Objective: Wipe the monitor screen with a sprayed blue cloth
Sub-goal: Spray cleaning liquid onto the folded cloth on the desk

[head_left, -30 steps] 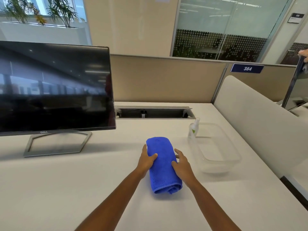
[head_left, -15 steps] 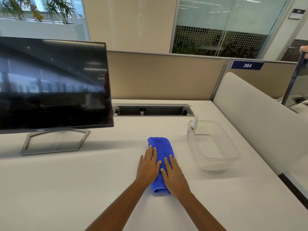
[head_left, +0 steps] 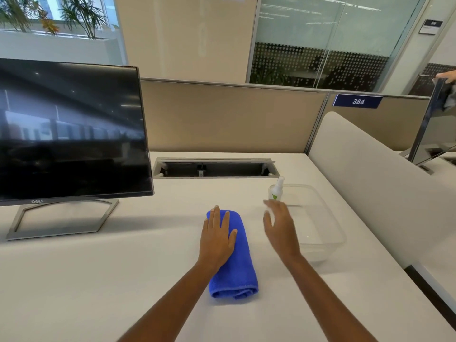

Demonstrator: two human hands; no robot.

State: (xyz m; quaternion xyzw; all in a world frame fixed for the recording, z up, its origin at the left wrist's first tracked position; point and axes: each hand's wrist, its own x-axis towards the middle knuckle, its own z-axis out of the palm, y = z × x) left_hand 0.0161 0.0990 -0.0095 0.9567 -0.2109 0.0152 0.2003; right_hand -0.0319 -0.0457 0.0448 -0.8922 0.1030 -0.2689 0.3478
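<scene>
Rolled blue cloth (head_left: pixel 235 260) lies on table (head_left: pixel 98 280), near centre. Left hand (head_left: pixel 217 239) flat on cloth, open grip. Right hand (head_left: pixel 280 229) open, blurred, above table right of cloth, near spray bottle (head_left: pixel 277 189) in tub (head_left: pixel 330 233). Monitor (head_left: pixel 71 134) far left.

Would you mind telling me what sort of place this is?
Most likely an open-plan office: a Dell monitor on a white desk, beige cubicle partitions, and a numbered seat sign reading 384.
</scene>
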